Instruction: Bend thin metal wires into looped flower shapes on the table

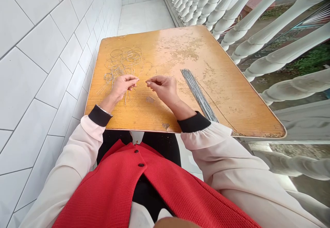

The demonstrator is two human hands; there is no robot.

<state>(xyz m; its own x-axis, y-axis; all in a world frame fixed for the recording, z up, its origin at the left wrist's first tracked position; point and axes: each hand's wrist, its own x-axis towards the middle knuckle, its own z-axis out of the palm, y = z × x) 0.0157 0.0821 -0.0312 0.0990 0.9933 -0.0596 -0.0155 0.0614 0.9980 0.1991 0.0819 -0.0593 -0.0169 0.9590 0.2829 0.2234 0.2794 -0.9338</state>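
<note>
My left hand (125, 85) is closed in a pinch on a thin metal wire (140, 74) over the near half of the table. Just to its right, my right hand (165, 87) also pinches, with a small gap between the two sets of fingertips. The wire is so fine that its course from hand to hand is hard to follow; a faint curved piece shows beyond the fingers. Under and past my left hand lies a pile of bent, looped wires (126, 56). A bundle of straight grey wires (197, 92) rests to the right of my right hand.
The wooden table (175, 45) has a worn, peeling top. A white tiled wall (59, 42) runs close along the left. White balusters (278, 59) line the right side. A single dark wire or crack-like line (216, 106) runs beside the bundle.
</note>
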